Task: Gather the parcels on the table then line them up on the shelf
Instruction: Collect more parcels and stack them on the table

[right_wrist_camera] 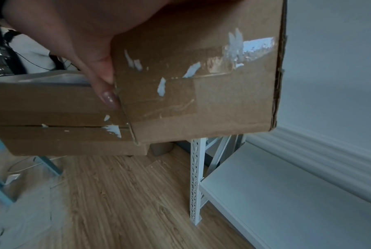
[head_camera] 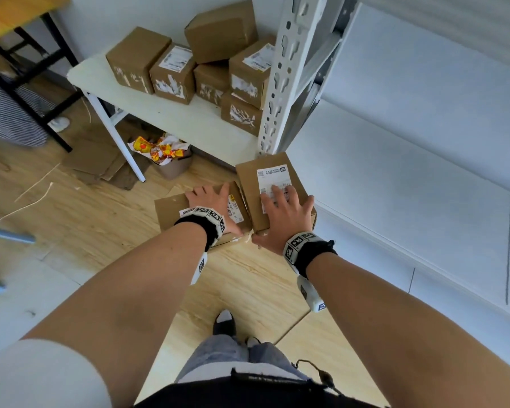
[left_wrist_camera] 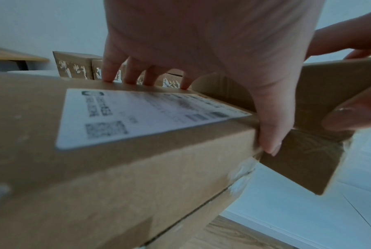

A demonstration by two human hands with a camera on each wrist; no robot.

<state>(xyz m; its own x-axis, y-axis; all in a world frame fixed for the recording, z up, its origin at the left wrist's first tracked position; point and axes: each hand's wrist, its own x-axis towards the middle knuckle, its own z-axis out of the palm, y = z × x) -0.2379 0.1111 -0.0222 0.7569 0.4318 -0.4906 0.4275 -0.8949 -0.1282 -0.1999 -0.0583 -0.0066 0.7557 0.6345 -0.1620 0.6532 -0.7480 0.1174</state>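
Two brown cardboard parcels are held side by side above the wooden floor, just left of the white shelf [head_camera: 395,178]. My left hand [head_camera: 209,198] grips the flat parcel [head_camera: 171,210], fingers hooked over its far edge [left_wrist_camera: 126,74] and thumb at its near right corner. My right hand [head_camera: 283,213] holds the taller parcel [head_camera: 248,178] from above, fingers spread across its white label and thumb [right_wrist_camera: 103,80] pressed on its left side. Both parcels touch at their inner sides. Several more taped parcels [head_camera: 171,75] stand on the white table [head_camera: 171,122] behind.
The perforated white shelf upright [head_camera: 280,83] rises right behind the held parcels. A bin with crumpled wrappers [head_camera: 171,163] and flattened cardboard [head_camera: 100,163] lie under the table. A black-framed wooden table [head_camera: 27,54] is at far left. My feet [head_camera: 226,322] are on the floor below.
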